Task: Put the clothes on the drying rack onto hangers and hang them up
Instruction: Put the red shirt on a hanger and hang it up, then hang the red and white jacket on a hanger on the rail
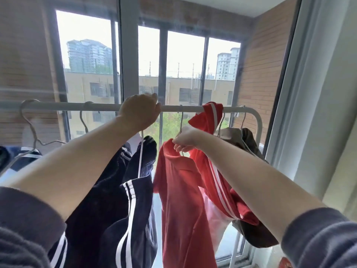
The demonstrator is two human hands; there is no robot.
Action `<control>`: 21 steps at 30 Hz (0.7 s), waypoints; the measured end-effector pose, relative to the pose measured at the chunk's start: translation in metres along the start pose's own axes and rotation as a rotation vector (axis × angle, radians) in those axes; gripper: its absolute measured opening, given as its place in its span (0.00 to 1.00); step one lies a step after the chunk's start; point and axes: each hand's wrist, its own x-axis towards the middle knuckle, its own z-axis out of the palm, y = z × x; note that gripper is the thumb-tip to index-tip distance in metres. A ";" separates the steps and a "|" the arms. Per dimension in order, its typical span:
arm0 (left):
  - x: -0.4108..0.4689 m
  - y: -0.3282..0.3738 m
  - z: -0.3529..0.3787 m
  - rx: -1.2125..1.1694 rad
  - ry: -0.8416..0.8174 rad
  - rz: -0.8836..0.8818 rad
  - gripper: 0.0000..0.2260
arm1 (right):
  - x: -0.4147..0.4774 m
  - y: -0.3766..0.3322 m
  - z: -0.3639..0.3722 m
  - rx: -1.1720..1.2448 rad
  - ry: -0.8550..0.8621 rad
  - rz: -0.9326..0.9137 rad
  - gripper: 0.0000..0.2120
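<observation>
- While the right hand (185, 140) pinches the red shirt (179, 190) at its collar, that shirt hangs by a hanger from the rack rail (58, 106) — seemingly done.
- Left hand (139, 111) curls over the rail, above hung navy striped garments (116, 190).
- Red striped garment (210, 120) lies draped over the rail — probably still to do; an empty wire hanger (36, 140) waits at the left.

You're in a dark slate-grey top, soft and fleecy-looking, with both sleeves in shot. Your left sleeve (25, 225) is bunched in thick folds near the elbow, its edge a wide, rounded band. Your right sleeve (318, 238) matches it: same slate colour, same slightly fuzzy knit, pushed up well clear of the wrist. Past the cuffs both forearms are bare, and your left hand (139, 111) and right hand (186, 139) are uncovered too.
</observation>
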 end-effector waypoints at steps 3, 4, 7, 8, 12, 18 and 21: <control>0.003 0.009 0.004 0.108 0.006 -0.024 0.21 | -0.018 0.008 -0.025 0.037 -0.182 -0.021 0.15; 0.005 0.015 0.005 0.121 -0.001 -0.033 0.22 | -0.022 0.015 -0.036 0.031 -0.137 -0.017 0.12; 0.015 0.037 0.010 0.046 0.013 -0.036 0.22 | -0.022 0.042 -0.068 -0.009 0.284 0.071 0.10; 0.019 0.044 0.012 0.003 0.008 -0.040 0.21 | -0.021 0.052 -0.075 -0.059 0.394 0.096 0.11; 0.041 0.076 0.017 -0.147 -0.119 0.045 0.21 | -0.022 0.078 -0.077 -0.150 0.263 0.212 0.11; 0.071 0.120 0.034 -0.238 -0.206 0.092 0.20 | -0.006 0.089 -0.059 -0.149 0.243 0.140 0.13; 0.078 0.132 0.043 -0.301 -0.138 -0.022 0.13 | 0.002 0.099 -0.061 -0.056 0.308 0.082 0.13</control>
